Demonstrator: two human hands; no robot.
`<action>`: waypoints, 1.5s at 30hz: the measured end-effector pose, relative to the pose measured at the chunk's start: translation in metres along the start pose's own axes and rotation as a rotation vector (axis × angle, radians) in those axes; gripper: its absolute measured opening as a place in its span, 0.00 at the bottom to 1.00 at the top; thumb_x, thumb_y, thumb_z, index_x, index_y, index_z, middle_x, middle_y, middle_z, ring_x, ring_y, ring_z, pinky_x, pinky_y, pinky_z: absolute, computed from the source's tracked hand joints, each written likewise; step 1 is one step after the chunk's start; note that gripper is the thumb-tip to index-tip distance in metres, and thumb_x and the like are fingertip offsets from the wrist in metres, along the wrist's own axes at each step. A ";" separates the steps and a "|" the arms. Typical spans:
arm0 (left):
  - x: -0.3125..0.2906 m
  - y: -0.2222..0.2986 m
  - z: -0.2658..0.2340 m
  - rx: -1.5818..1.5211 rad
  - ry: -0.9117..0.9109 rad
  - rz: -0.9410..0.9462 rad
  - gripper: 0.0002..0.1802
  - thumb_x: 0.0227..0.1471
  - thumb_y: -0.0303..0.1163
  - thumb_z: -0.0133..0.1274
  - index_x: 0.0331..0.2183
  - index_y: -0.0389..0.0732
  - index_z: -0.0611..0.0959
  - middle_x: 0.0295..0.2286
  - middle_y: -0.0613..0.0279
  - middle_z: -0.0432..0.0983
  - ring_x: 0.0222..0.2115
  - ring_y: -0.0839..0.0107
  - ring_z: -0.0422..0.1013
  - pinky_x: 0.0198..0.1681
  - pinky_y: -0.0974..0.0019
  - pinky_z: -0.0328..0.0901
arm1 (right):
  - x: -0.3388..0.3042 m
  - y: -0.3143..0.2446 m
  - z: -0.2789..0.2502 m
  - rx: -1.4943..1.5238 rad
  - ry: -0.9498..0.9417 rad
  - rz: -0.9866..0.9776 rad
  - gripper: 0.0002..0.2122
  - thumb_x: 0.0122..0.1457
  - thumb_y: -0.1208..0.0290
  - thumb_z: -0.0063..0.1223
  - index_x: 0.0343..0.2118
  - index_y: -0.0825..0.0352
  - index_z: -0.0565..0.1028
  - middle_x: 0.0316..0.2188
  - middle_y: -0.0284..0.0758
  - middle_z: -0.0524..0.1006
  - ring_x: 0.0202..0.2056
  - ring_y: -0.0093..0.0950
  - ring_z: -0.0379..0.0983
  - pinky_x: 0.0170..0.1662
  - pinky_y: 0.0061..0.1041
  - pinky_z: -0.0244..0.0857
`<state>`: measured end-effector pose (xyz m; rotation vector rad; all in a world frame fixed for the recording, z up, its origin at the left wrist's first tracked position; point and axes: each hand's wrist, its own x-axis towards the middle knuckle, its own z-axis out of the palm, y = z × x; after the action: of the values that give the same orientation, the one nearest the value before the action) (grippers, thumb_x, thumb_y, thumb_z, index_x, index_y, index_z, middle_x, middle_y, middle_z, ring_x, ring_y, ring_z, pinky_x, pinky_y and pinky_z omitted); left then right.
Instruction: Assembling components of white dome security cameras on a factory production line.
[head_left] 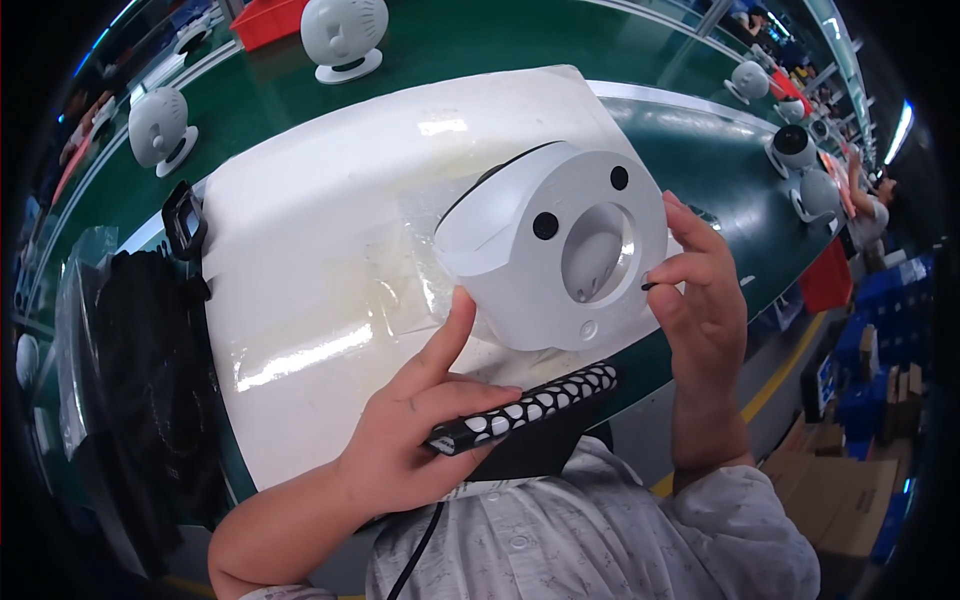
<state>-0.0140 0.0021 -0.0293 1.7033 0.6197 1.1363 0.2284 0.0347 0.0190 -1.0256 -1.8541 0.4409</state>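
I hold a white plastic housing [560, 260] up in front of me; it has two small dark holes and a large round opening. My left hand [420, 430] supports it from below with the thumb raised against its lower left edge, while its fingers grip a black tool handle with white spots [530, 405]. My right hand [705, 310] rests on the housing's right side and pinches a small dark part [649, 287] between its fingertips. Clear plastic film [420, 270] lies behind the housing.
A white mat [330, 250] covers the green workbench [700, 150]. Several grey-white round housings on stands [343, 35] stand along the bench. A black pile [140, 380] and a black frame [184, 220] lie left. A red bin [268, 20] sits behind. Another person [875, 205] works far right.
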 end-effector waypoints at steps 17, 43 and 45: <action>-0.002 -0.003 -0.004 -0.021 -0.024 0.068 0.18 0.39 0.17 0.53 0.38 0.38 0.73 0.54 0.38 0.43 0.38 0.62 0.71 0.41 0.68 0.65 | -0.014 0.015 0.002 -0.374 0.074 -0.242 0.08 0.51 0.62 0.52 0.26 0.61 0.70 0.48 0.41 0.63 0.54 0.44 0.53 0.54 0.39 0.47; 0.003 0.000 0.002 -0.020 -0.014 0.027 0.21 0.36 0.16 0.54 0.37 0.39 0.74 0.54 0.39 0.44 0.39 0.62 0.70 0.41 0.68 0.64 | -0.015 -0.024 -0.012 -0.852 -0.092 -0.271 0.10 0.51 0.66 0.48 0.34 0.62 0.75 0.40 0.32 0.72 0.46 0.33 0.64 0.53 0.36 0.41; 0.001 -0.001 -0.001 0.014 -0.036 0.039 0.21 0.35 0.15 0.54 0.37 0.40 0.74 0.54 0.39 0.44 0.40 0.62 0.70 0.41 0.68 0.64 | -0.015 -0.031 -0.012 -0.892 -0.123 -0.251 0.11 0.51 0.65 0.48 0.35 0.63 0.74 0.40 0.32 0.72 0.46 0.32 0.64 0.54 0.36 0.41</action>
<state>-0.0145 0.0043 -0.0300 1.7510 0.5757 1.1278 0.2280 0.0033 0.0372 -1.3115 -2.3032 -0.5453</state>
